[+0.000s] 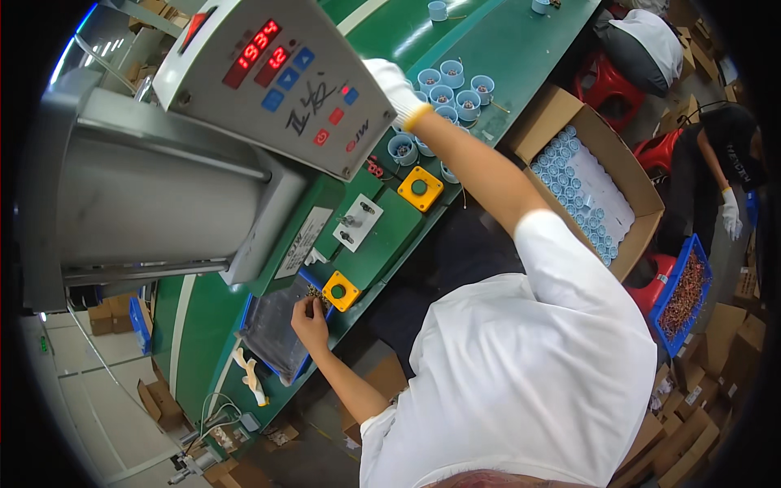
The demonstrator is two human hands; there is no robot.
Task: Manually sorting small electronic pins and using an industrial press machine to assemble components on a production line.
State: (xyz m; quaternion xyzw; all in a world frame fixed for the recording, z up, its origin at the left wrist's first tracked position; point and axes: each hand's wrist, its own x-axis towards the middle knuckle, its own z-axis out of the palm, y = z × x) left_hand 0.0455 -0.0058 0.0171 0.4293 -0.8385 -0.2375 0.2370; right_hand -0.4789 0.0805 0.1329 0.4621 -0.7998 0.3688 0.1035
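My bare left hand (310, 323) is at the near edge of a blue tray (281, 325) with a grey lining, beside a yellow button box (341, 291). Its fingers are drawn together over small brass-coloured parts (323, 301); whatever they pinch is too small to name. Farther right, my right hand (392, 88) wears a white knitted glove and reaches past the control box (268, 81), which hides its fingers. Just below that wrist stand several light blue cups (442, 96) with small metal parts and wires inside. A white fixture plate (358, 222) sits on the green machine base between the hands.
A second yellow button box (420, 189) is on the bench edge. The grey press cylinder (163, 191) fills the left. A white glove (249, 376) lies near the tray. At right are a carton (643, 236) of blue cups, a blue crate (663, 346) of reddish parts and co-workers.
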